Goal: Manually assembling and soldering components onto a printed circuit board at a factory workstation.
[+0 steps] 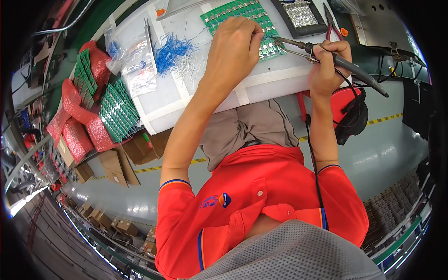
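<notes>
While the right hand (324, 72) grips the soldering iron (349, 66), its long axis points leftward; left hand (237, 45), hold unclear.

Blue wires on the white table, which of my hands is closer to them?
Left. Your left hand is to the right of the blue wires, at the green circuit board; your right hand is farther right, holding the soldering iron.

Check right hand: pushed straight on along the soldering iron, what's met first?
Likely the green circuit board: the tip of the soldering iron in the right hand overlaps it in view. The left hand is next along that line; depth is unclear, so contact can't be judged.
</notes>
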Available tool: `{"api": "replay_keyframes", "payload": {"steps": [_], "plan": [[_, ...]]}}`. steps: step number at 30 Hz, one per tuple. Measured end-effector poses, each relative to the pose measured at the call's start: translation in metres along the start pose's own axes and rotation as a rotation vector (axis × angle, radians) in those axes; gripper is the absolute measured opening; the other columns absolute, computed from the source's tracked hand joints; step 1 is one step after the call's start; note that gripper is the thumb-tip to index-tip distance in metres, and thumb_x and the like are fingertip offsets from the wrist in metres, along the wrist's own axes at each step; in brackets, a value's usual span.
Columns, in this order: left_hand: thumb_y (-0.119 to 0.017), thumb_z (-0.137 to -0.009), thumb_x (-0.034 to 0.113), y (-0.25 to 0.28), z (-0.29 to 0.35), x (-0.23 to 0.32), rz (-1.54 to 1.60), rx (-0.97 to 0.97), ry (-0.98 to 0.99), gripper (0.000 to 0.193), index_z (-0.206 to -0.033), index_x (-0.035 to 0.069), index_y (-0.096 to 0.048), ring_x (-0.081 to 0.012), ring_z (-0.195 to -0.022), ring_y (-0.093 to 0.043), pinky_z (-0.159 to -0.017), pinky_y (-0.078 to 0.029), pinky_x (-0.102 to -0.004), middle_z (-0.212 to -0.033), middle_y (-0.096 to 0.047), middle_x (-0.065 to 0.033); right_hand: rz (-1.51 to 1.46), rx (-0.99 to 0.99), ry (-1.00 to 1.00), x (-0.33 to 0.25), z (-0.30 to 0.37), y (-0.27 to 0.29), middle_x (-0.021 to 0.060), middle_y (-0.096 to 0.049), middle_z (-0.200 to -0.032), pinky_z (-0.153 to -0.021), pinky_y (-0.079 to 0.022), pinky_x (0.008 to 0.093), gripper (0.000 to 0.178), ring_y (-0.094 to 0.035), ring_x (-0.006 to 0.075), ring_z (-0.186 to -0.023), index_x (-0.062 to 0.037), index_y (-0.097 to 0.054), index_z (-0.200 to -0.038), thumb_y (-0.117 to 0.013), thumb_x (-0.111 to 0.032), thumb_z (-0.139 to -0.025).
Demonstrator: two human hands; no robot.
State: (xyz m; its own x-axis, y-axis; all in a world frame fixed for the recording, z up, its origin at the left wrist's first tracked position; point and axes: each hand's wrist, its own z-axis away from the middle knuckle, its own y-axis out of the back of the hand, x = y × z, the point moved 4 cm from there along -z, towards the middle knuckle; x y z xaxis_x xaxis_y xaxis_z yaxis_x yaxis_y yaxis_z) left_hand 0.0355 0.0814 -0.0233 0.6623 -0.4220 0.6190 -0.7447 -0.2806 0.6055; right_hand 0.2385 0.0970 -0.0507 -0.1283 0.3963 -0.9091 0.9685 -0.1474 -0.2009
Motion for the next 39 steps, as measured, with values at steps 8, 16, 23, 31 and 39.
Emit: {"api": "replay_keyframes", "payload": {"steps": [8, 16, 23, 31, 39], "plan": [[-0.071, -0.082, 0.006, 0.053, 0.016, -0.010, -0.069, 0.010, 0.141, 0.008, -0.087, -0.001, -0.068, -0.0282, -0.080, -0.062, -0.074, -0.050, -0.0379, -0.082, -0.068, -0.0120, -0.032, 0.075, 0.002, -0.004, -0.001, 0.006, 0.0046, -0.051, -0.072, -0.060, -0.037, 0.0240, 0.016, -0.044, 0.0110, -0.065, -0.0018, -0.050, -0.084, -0.057, 0.011, -0.076], [-0.071, -0.080, 0.003, 0.119, 0.049, -0.052, -0.304, 0.010, 0.406, 0.012, -0.091, 0.001, -0.071, -0.0253, -0.080, -0.064, -0.075, -0.051, -0.0341, -0.085, -0.069, -0.0110, -0.036, 0.000, -0.030, 0.001, 0.003, 0.001, 0.0070, -0.056, -0.077, -0.067, -0.042, 0.0232, 0.014, -0.049, 0.0107, -0.070, -0.0001, -0.053, -0.087, -0.058, 0.010, -0.078], [-0.072, -0.080, 0.004, 0.107, 0.036, -0.033, -0.319, 0.011, 0.292, 0.012, -0.092, 0.003, -0.072, -0.0218, -0.078, -0.062, -0.072, -0.049, -0.0335, -0.086, -0.068, -0.0086, -0.034, -0.072, -0.034, 0.000, -0.002, 0.001, 0.0064, -0.054, -0.075, -0.062, -0.044, 0.0247, 0.015, -0.050, 0.0108, -0.067, -0.0008, -0.051, -0.086, -0.059, 0.009, -0.078], [-0.072, -0.077, 0.004, 0.045, 0.016, 0.003, -0.065, -0.129, 0.117, 0.009, -0.086, 0.001, -0.070, -0.0300, -0.086, -0.058, -0.077, -0.048, -0.0408, -0.084, -0.065, -0.0111, -0.132, -0.098, -0.095, 0.008, 0.000, 0.005, 0.0035, -0.051, -0.071, -0.059, -0.037, 0.0234, 0.015, -0.043, 0.0080, -0.063, -0.0009, -0.049, -0.085, -0.060, 0.008, -0.079], [-0.073, -0.075, 0.004, 0.022, 0.009, 0.006, -0.102, -0.094, -0.003, 0.006, -0.079, 0.001, -0.070, -0.0307, -0.085, -0.058, -0.077, -0.048, -0.0410, -0.080, -0.063, -0.0105, -0.120, -0.077, -0.115, 0.007, 0.000, 0.001, 0.0027, -0.050, -0.070, -0.061, -0.035, 0.0226, 0.014, -0.042, 0.0077, -0.063, -0.0010, -0.049, -0.084, -0.059, 0.008, -0.078]]}}
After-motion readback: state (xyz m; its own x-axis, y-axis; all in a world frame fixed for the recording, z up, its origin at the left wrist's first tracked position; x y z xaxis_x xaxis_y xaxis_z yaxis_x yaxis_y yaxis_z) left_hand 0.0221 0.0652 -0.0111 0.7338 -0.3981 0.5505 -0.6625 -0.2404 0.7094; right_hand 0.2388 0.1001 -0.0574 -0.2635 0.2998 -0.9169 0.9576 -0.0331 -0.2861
